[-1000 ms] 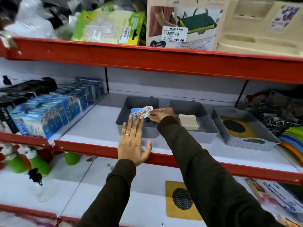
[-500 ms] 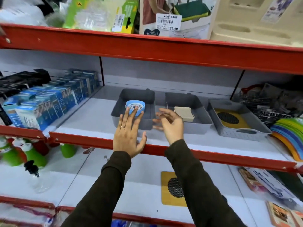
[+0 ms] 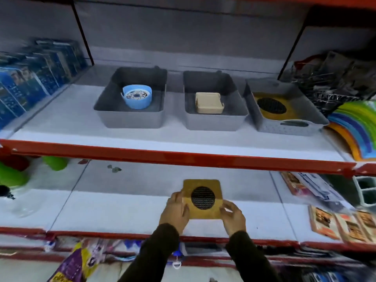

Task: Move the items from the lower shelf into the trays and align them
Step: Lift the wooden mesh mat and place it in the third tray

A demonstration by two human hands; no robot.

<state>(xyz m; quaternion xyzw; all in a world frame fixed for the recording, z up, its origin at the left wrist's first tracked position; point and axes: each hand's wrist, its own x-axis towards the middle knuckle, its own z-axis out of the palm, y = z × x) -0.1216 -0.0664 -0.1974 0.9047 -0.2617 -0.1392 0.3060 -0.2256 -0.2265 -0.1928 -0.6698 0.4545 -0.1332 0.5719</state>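
On the lower shelf lies a yellow square mat (image 3: 205, 211) with a black mesh disc in its middle. My left hand (image 3: 176, 209) grips its left edge and my right hand (image 3: 233, 217) grips its right front corner. On the shelf above stand three grey trays. The left tray (image 3: 130, 119) holds a blue round dish (image 3: 137, 96). The middle tray (image 3: 215, 121) holds a beige square block (image 3: 208, 102). The right tray (image 3: 289, 127), with a handle slot, holds another yellow mat (image 3: 272, 107) with a black disc.
Blue boxes (image 3: 30, 82) fill the upper shelf's left end; metal racks (image 3: 333, 78) and rainbow-coloured plates (image 3: 356, 127) sit at its right. On the lower shelf, green bottles (image 3: 12, 176) stand left and printed packets (image 3: 325, 210) lie right. A red shelf edge (image 3: 183, 157) runs between both levels.
Both hands dropped from the trays on the upper shelf to the lower shelf and took hold of the yellow mat. The view tilted downward. The blue dish stays in the left tray.
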